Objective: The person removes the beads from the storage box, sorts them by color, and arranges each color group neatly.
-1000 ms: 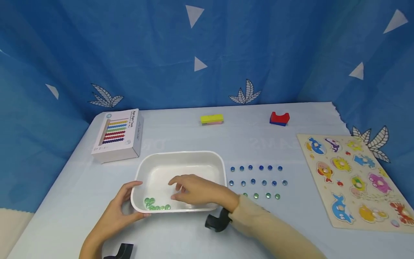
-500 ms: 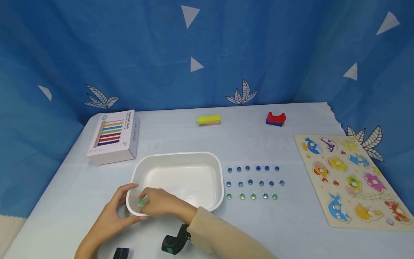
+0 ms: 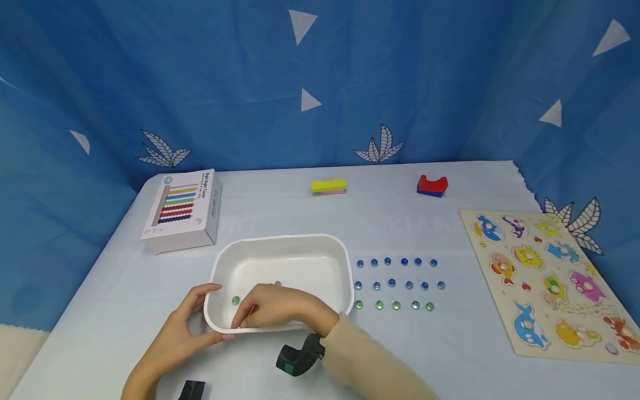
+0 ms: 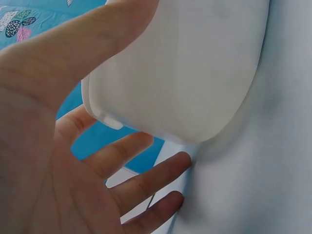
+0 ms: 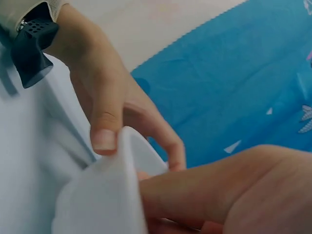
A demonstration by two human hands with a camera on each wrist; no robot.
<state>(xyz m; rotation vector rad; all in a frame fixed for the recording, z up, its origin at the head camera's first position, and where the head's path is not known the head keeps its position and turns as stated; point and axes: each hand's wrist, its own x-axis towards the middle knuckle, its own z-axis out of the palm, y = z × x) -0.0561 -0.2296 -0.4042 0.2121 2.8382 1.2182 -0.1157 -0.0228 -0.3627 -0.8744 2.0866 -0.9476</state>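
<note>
A white tray stands on the table. My left hand grips its near left corner, thumb low on the near side and index finger at the left rim; in the left wrist view the other fingers spread beside the tray's outer wall. My right hand reaches inside with curled fingers, its fingertips down by the near wall. Most of the green glass beads there are hidden by this hand. One green glass bead shows left of the fingers, and a small bead peeks out behind the knuckles.
Right of the tray lie two rows of blue glass beads and a row of green beads. A boxed toy stands back left, yellow and red blocks at the back, a puzzle board at right.
My right hand moved left to the beads in the tray's corner, gathered them, then drew slightly right along the near wall. One bead now lies apart. My left hand keeps its grip.
</note>
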